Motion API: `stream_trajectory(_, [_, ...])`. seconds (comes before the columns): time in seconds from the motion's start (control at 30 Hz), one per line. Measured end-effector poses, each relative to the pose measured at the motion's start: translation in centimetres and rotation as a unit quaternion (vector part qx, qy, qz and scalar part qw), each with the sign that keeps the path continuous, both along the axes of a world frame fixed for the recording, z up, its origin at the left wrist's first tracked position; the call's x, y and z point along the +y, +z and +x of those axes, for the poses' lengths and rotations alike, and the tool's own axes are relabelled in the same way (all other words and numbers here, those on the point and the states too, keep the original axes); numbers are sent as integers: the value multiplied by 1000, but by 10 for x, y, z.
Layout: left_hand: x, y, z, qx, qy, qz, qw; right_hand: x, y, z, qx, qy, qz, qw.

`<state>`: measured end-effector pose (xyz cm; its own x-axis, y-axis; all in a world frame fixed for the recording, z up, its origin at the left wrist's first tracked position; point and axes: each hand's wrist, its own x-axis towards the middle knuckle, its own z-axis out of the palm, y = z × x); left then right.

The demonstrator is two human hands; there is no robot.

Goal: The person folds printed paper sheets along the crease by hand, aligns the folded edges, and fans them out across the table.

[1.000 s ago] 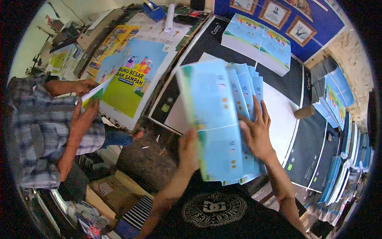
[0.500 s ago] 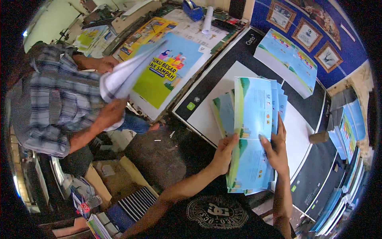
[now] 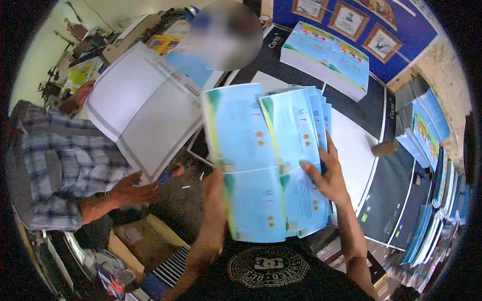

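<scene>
The black work table (image 3: 396,200) stretches away in front of me, with a white sheet (image 3: 354,150) lying flat on its middle and a thick stack of light-blue booklets (image 3: 326,57) near its far edge, below a blue wall with framed pictures (image 3: 379,42). More blue booklets (image 3: 427,130) are piled along the table's right side. To my left a person in a checked shirt (image 3: 70,165) holds up a big opened white sheet (image 3: 145,113), one hand (image 3: 133,188) gripping its lower edge. Right before me I hold a fanned bundle of light-blue printed covers (image 3: 261,160), upright and tilted slightly, above the near edge of the table. My left hand (image 3: 215,193) is closed on the bundle's lower left edge from behind, mostly hidden by the front cover. My right hand (image 3: 329,175) clasps the right side, fingers (image 3: 311,168) spread flat across the front of the covers and thumb behind. A small brown block (image 3: 385,148) sits on the table just right of the white sheet
</scene>
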<state>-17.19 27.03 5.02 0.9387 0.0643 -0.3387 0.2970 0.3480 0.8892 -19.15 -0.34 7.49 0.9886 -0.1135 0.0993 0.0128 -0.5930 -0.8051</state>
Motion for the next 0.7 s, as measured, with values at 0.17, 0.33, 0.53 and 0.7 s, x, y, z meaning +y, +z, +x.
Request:
stream_trajectory(0.17, [-5,73,0,10,54,-46,997,10,-8,-8,-29,-17,-257,966])
stream_trajectory(0.33, [-22,-28,10,-48,-65,-55,995,8,-7,-12,-21,1,-221,975])
stream_trajectory(0.53, [-72,-33,1,60,-191,-233,951,0,-6,-9,-5,12,-42,999])
stream_trajectory(0.7, [-70,-24,5,74,-190,-243,948,2,-2,-6,-8,0,-67,998])
